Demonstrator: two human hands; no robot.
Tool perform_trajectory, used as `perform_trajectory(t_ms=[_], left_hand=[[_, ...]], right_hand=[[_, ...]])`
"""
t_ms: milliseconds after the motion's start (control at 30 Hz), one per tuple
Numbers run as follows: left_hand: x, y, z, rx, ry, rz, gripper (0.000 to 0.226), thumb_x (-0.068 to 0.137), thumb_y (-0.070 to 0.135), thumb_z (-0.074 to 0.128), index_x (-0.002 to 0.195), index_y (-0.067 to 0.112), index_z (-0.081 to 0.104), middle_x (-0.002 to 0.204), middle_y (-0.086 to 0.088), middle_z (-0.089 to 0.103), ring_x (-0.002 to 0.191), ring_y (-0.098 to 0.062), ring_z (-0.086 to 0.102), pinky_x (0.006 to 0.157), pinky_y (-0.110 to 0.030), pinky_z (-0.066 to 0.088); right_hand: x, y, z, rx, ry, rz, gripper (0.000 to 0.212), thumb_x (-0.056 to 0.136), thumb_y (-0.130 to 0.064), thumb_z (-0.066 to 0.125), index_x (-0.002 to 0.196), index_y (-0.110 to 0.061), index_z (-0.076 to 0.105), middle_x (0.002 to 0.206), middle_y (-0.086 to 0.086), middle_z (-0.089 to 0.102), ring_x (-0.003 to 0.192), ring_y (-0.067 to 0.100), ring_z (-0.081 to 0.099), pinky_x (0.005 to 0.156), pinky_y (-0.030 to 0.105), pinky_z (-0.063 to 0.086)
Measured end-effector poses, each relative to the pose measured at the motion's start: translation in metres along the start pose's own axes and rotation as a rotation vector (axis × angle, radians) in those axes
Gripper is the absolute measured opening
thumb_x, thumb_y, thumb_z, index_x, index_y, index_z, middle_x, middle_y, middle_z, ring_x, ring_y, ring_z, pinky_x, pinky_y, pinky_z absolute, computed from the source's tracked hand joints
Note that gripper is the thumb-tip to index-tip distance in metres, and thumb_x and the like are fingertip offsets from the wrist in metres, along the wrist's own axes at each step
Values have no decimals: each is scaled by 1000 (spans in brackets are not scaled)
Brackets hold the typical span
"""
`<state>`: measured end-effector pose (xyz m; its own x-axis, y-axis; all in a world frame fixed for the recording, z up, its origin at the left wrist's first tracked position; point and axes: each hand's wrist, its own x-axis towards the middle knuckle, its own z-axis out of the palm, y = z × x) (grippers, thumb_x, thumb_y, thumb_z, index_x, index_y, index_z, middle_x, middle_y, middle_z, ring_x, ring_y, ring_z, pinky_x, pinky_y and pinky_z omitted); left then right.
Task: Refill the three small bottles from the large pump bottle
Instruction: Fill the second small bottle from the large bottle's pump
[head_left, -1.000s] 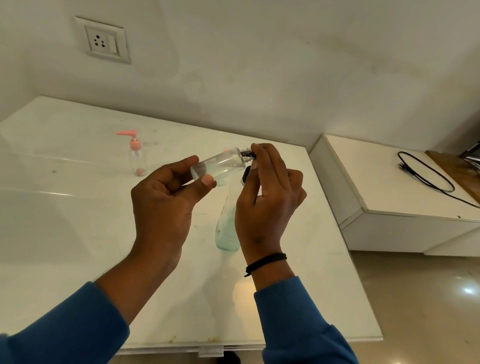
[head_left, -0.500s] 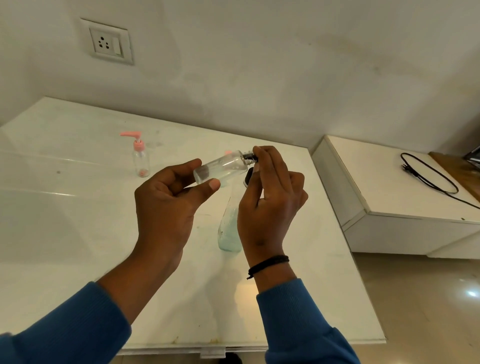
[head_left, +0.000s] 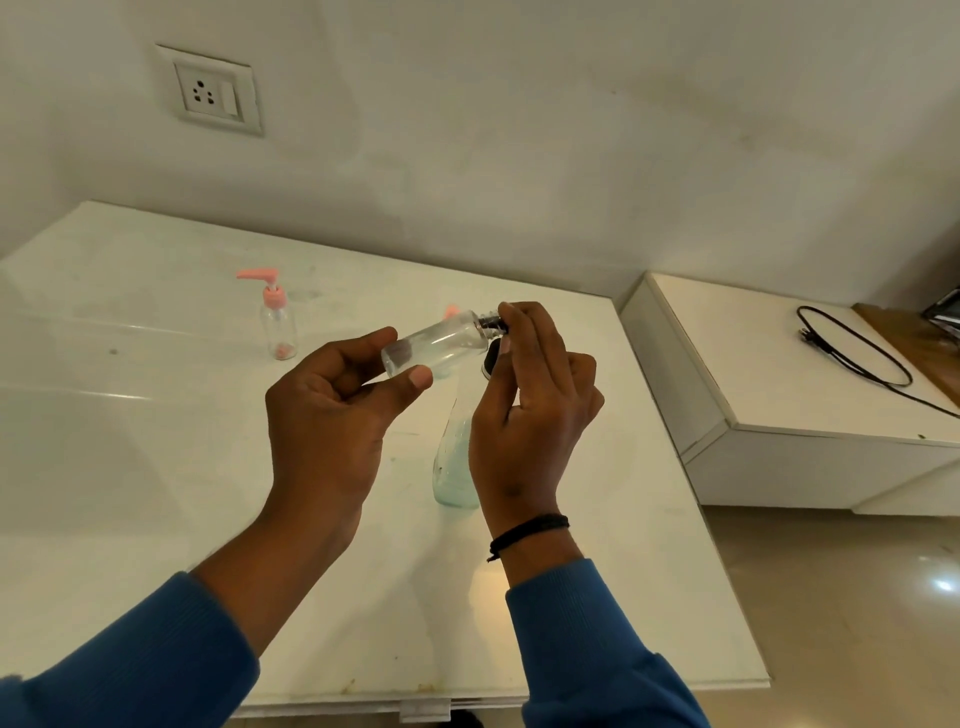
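the refill is looking to be at an early or middle stage. the left hand (head_left: 332, 415) is gripping a small clear bottle (head_left: 439, 343) by its base, between thumb and fingers, and is tilting it so the neck is pointing toward 2 o'clock. the right hand (head_left: 530, 405) is pinching the dark fitting (head_left: 491, 323) at that neck with its fingertips; whether it is being unscrewed or tightened i cannot tell. this bottle is showing almost no liquid, so it is likely still waiting to be filled.

the large bottle (head_left: 454, 467) is standing on the white table (head_left: 156, 467) at about 6 o'clock from the held bottle, partly hidden behind the right hand, with pale liquid low inside it. a small bottle with a pink pump (head_left: 278, 317) is standing well apart at 9 o'clock, looking nearly empty. a pink tip (head_left: 451, 310) is peeking out just behind the held bottle, perhaps the third bottle.
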<state>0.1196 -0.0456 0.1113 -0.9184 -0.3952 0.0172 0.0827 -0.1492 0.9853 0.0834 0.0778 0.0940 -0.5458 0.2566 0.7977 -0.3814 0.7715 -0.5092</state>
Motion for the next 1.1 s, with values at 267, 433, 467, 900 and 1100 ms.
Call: perform_trajectory(t_ms=[267,433,467,900,1100], left_hand=[[2,4,-2,-25,-47,-25,48,70,19,83,115,16,71,111,1,76,102,-23,73,93,-45,58],[2,2,-3,-8,-50,-20,50,69,24,83,117,20,71,112,2,76,103,-25,73,94,-48,57],[2,2,-3,-8,-53,-15,53,67,28,82,118,21,71,113,2,75,104,-25,73,95,-49,57],[2,3,-3,-18,-78,-18,56,65,33,78,119,25,72,115,5,75,108,-25,71,98,-49,55],[3,5,-3,-46,-87,-6,61,61,37,79,119,23,72,115,2,75,109,-27,71,99,-49,54]], right_hand=[[6,-5,-3,-7,2,-19,29,100,-17,52,121,-16,72,127,-5,69,89,16,51,77,31,34],[1,-1,-1,-8,-9,-11,28,101,-19,53,122,-15,71,128,-5,69,89,15,51,76,32,35],[3,-2,-1,-13,-11,-12,29,101,-19,52,122,-16,72,128,-5,69,89,15,51,76,31,34],[2,-3,0,-20,-15,-17,29,102,-22,51,121,-17,72,127,-6,69,89,13,49,77,31,32],[8,-7,-4,-38,-13,-34,29,100,-18,51,120,-18,73,127,-8,69,88,14,49,77,30,30]])
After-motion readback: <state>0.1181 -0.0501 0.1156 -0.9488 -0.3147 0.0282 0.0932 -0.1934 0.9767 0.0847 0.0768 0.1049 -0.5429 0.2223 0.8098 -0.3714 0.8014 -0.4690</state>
